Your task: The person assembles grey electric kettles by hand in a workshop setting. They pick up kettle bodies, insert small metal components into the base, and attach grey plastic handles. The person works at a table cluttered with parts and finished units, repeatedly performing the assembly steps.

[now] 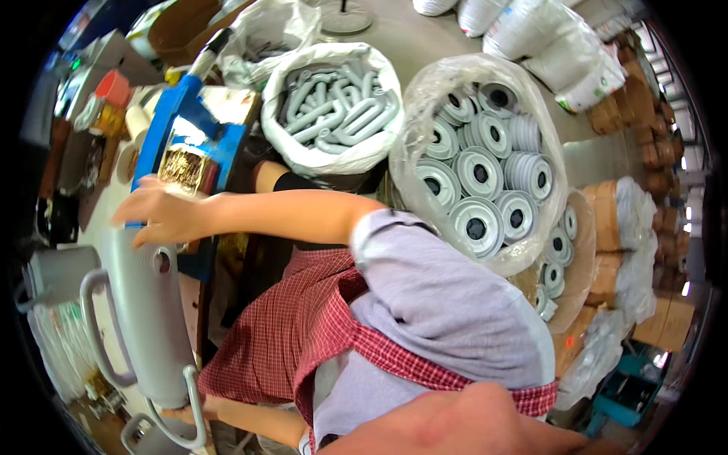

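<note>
A tall grey plastic vessel [144, 318] with ribbing and a round hole near one end lies along the bench at the left. One loop handle sticks out from its side, and a second grey loop handle [199, 425] shows at its lower end. My right hand [163, 214], smeared by motion, reaches over the holed end with thumb and fingers apart and nothing visible in them. Close beside it is a container of brass-coloured small metal parts [182, 168] within a blue metal frame [163, 125]. My left hand [182, 414] is at the vessel's lower end, its fingers mostly hidden.
A white sack of curved grey tubes [273, 136] stands behind my right arm. Right of it is a clear plastic bag [559, 152] of grey round discs with dark centres. Grey containers [64, 277] stand on the far left. Cartons [603, 212] and white sacks [542, 38] line the far side.
</note>
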Available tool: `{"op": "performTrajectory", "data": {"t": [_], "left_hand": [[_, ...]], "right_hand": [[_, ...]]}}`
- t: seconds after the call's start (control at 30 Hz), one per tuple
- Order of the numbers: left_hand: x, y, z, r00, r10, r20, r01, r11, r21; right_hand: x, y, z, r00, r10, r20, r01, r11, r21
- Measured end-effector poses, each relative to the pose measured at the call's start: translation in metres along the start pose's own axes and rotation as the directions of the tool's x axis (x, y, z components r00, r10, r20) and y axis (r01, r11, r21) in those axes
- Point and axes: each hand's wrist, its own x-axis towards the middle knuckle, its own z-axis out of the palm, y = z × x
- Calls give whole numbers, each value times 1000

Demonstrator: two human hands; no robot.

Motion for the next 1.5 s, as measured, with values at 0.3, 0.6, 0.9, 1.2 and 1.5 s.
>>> {"op": "performTrajectory", "data": {"t": [0.3, 0.6, 0.9, 1.2, 1.5], "left_hand": [[-34, -13, 40, 995, -91, 49, 89, 995, 38], [-55, 18, -15, 995, -84, -53, 80, 994, -71], [-77, 28, -55, 989, -81, -126, 15, 889, -457], [-104, 17, -94, 866, -209, -454, 44, 937, -347], [-139, 89, -146, 763, 213, -610, -226, 972, 57]], "right_hand": [[-428, -169, -509, 587, -107, -803, -733, -492, -470], [-407, -210, -519, 307, 316, -898, -569, -695, -439], [-107, -120, -145, 964, 226, 141, -195, 959, -205], [-78, -100, -63, 957, -16, 291, -29, 988, 150], [-104, -91, -6, 805, 461, 373, -591, 673, 445]]}}
